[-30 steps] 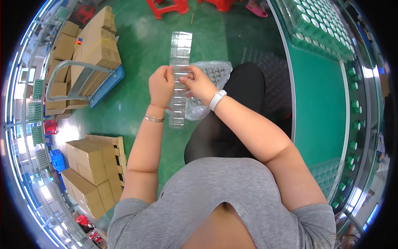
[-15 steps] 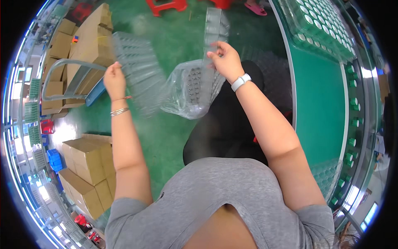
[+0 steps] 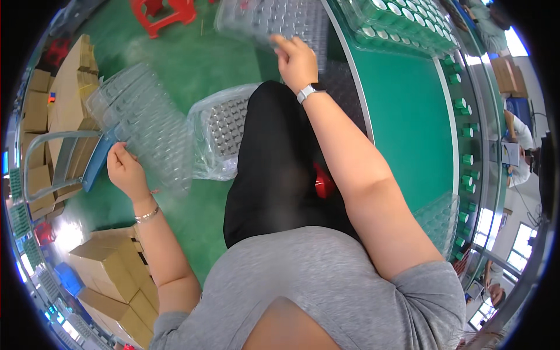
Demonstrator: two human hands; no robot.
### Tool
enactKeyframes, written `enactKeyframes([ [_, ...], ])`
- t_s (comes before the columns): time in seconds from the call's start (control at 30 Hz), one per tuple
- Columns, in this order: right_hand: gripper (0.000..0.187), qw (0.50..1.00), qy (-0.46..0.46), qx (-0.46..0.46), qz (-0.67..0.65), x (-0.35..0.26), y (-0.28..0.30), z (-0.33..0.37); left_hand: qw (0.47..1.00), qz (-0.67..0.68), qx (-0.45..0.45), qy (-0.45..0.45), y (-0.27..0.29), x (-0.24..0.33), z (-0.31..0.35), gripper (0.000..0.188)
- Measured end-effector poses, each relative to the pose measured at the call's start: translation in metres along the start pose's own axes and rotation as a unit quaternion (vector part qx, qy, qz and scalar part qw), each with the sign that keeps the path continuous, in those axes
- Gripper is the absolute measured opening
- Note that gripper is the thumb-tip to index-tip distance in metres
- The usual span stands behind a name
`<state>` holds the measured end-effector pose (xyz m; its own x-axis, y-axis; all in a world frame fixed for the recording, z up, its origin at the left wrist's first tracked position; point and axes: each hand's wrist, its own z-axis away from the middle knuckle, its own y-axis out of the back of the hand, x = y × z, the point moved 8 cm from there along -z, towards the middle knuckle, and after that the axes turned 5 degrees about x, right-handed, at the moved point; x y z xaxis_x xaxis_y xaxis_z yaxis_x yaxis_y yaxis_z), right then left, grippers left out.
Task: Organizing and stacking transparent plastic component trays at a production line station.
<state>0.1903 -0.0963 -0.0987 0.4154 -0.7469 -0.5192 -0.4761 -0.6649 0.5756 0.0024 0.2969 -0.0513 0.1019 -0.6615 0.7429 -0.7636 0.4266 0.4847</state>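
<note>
My left hand (image 3: pixel 125 172) is closed on the edge of a clear plastic tray (image 3: pixel 143 119) with rows of moulded pockets, held tilted above the floor at the left. At the top, a second clear pocketed tray (image 3: pixel 256 20) is smeared by motion. My right hand (image 3: pixel 298 65) has its fingers bent at that tray's near edge and appears to pinch it; the exact grip is blurred. Between my hands, beside my leg, a clear plastic bag (image 3: pixel 201 166) surrounds a block of grey round pieces (image 3: pixel 228 125) in rows.
A green-topped bench (image 3: pixel 411 111) runs along my right, bearing a tray of white-topped green cups (image 3: pixel 402 23) and another clear tray (image 3: pixel 437 224). Green cups (image 3: pixel 466 157) line a track beyond. Cardboard boxes (image 3: pixel 105 262), a trolley (image 3: pixel 35 157) and a red stool (image 3: pixel 166 17) stand left.
My hands have moved farther apart, and the right-hand tray has swung from upright to a broad slant at the top. The whole view has shifted, showing more of the bagged pieces.
</note>
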Motion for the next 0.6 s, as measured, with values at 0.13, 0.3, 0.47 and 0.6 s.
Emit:
enactKeyframes([
  [0.13, 0.03, 0.988, -0.027, -0.068, 0.134, 0.054, -0.018, 0.064, 0.991, 0.118, -0.017, 0.065, -0.018, 0.011, 0.023, 0.027],
  [0.3, 0.033, 0.953, -0.186, -0.132, 0.198, 0.146, -0.038, 0.161, 0.972, 0.198, -0.038, 0.121, -0.04, 0.04, 0.048, 0.028],
  [0.47, 0.031, 0.911, -0.255, -0.197, 0.256, 0.19, -0.027, 0.191, 0.967, 0.221, -0.078, 0.099, -0.046, 0.04, 0.062, 0.03],
  [0.6, 0.031, 0.794, -0.444, -0.329, 0.255, 0.203, -0.038, 0.2, 0.972, 0.201, -0.093, 0.072, -0.05, 0.044, 0.067, 0.032],
])
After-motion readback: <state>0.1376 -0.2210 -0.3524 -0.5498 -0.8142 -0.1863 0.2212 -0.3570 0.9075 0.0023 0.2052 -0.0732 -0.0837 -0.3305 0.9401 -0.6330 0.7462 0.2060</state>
